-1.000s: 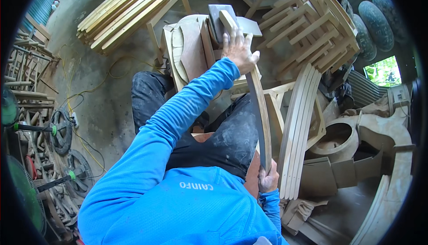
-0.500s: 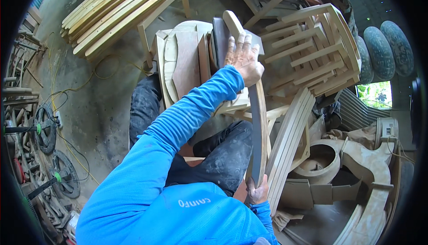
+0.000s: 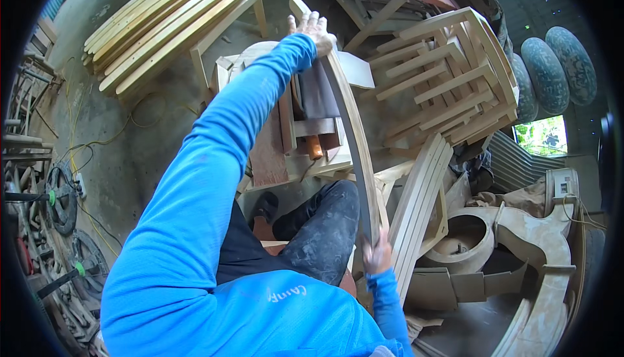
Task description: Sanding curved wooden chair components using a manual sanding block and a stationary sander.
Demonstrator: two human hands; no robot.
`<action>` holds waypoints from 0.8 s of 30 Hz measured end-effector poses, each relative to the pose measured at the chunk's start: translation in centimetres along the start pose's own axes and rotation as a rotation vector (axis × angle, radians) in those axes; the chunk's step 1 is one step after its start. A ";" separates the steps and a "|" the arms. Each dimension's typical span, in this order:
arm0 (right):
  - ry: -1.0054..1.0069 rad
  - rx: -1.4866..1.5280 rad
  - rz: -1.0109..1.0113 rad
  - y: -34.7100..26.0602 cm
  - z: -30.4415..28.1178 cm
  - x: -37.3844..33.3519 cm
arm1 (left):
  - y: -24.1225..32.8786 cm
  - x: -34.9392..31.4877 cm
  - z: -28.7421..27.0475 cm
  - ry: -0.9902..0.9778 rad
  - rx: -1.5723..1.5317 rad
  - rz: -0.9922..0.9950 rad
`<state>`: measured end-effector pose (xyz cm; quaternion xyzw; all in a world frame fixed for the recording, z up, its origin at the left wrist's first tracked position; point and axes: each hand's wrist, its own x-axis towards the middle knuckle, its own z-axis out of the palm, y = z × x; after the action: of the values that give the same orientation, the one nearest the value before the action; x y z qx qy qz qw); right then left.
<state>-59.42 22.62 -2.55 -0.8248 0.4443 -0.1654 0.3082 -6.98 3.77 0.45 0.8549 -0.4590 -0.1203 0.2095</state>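
A long curved wooden slat (image 3: pixel 351 123) slants from the far middle down toward my lap. Near its far end my left hand (image 3: pixel 315 34) is closed over it, fingers lying across the wood. My right hand (image 3: pixel 377 254), slightly blurred, grips its near end. Beneath the slat is a low wooden bench (image 3: pixel 270 152) with flat boards on it. A grey sheet (image 3: pixel 318 93), whose material I cannot make out, hangs there beside the slat. Below it shows an orange tool handle (image 3: pixel 314 147); the rest of that tool is hidden.
Curved pale slats (image 3: pixel 175 22) lie stacked on a stand at far left. A slatted wooden frame (image 3: pixel 448 74) stands right of the bench, with long boards (image 3: pixel 422 207) leaning beside it. Carved wooden parts (image 3: pixel 536 240) are at right. Yellow cord (image 3: pixel 97 142) crosses the floor.
The slat's far end has shifted away and left, with my left hand moving the same way along with it. The bench with the orange handle is more exposed. My right hand stays at the near end.
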 end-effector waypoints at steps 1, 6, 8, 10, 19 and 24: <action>0.005 0.004 0.054 1.8 -0.5 -3.6 | 2.0 -1.9 -0.1 -0.025 0.020 0.012; -0.012 -0.004 0.458 4.2 -1.5 -19.3 | 8.5 -15.7 1.7 0.131 -0.125 0.211; 0.013 -0.106 0.453 4.6 -1.8 -21.6 | 8.3 -18.4 2.6 0.213 -0.181 0.255; 0.011 -0.042 0.415 4.3 -2.3 -22.8 | 8.6 -18.7 2.3 0.223 -0.232 0.274; -0.051 -0.092 0.229 -2.6 -1.5 -4.6 | 0.5 -0.2 1.4 0.039 -0.124 0.102; -0.110 -0.169 0.159 -7.0 -1.1 8.0 | -2.7 6.4 -2.4 -0.186 0.347 0.250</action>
<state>-51.26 18.44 2.87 -0.8179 0.5029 -0.0572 0.2736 -0.53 0.39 1.22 0.8000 -0.5923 -0.0910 0.0292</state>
